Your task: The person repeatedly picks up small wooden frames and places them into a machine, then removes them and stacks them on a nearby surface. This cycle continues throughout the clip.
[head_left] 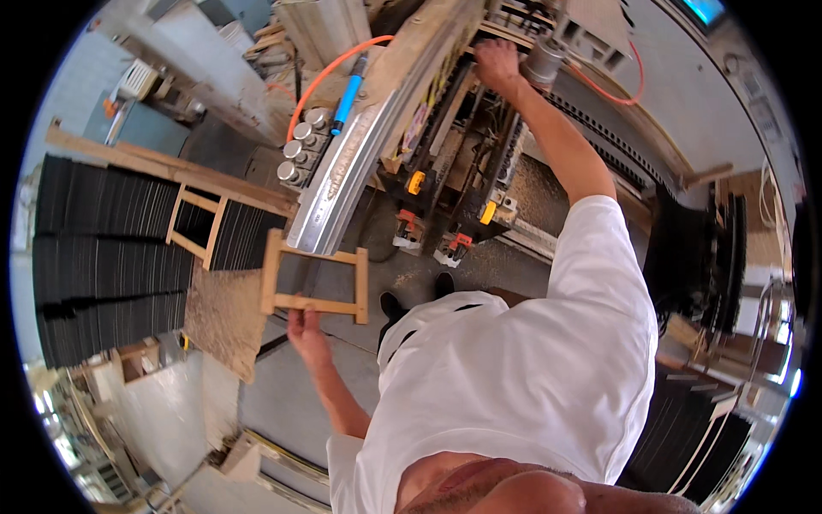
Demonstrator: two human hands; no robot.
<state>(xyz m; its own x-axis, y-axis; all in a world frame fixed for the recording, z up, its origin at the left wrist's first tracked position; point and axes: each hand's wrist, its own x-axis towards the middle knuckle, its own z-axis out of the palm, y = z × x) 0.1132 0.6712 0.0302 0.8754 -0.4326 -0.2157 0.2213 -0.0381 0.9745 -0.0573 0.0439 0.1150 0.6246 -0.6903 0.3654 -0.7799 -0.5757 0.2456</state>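
On the left, my left hand [309,337] grips the lower rail of a small rectangular wooden frame [315,305], its thumb and fingers closed on the wood. The frame is held up over the floor, close to the end of a metal machine beam [342,171]. My right arm stretches far forward into the woodworking machine. There my right hand [498,65] is bent downward beside a round metal cylinder [543,63], at a pale wooden strip [507,32]. Its fingers look curled, but their tips and whatever they grip are hard to make out.
A similar wooden frame [196,224] lies on tall stacks of dark strips [111,248] at the left. Machine rails with yellow [488,212] and red clamps [461,241] end before me. A blue air gun [348,96] and orange hose [321,73] rest by the beam.
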